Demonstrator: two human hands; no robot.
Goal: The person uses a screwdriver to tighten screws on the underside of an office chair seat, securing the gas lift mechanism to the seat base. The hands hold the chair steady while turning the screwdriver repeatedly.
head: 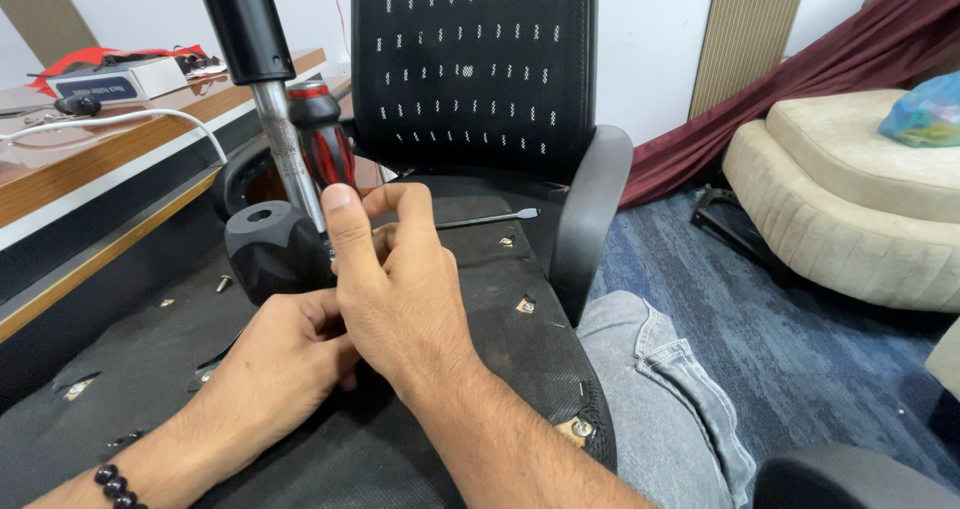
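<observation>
Right hand (395, 289) dominates the lower middle of the frame, forearm running in from the bottom edge, fingers curled shut around the shaft of a red-and-black screwdriver (322, 134), thumb pressed straight up along the handle. Tucked just beneath it, to the left, the left hand (275, 359) is closed too, a dark bead bracelet (118, 487) at the wrist; it is bunched against the base of the tool, though what it pinches is hidden behind the right hand.

Both hands work on the upturned underside of an office chair seat (130, 369), which fills the lower left. Standing up out of it, the gas-lift column (262, 79) rises to the top of the frame, its black mechanism housing (265, 249) touching the knuckles.

How far along? By the look of it, midway: several screw holes in the black fabric sit open and a loose screw (223, 283) lies to the left of the housing, while a bolt (580, 428) remains seated at the lower right rim. A second screwdriver (490, 217) rests across the seat behind the hands.
</observation>
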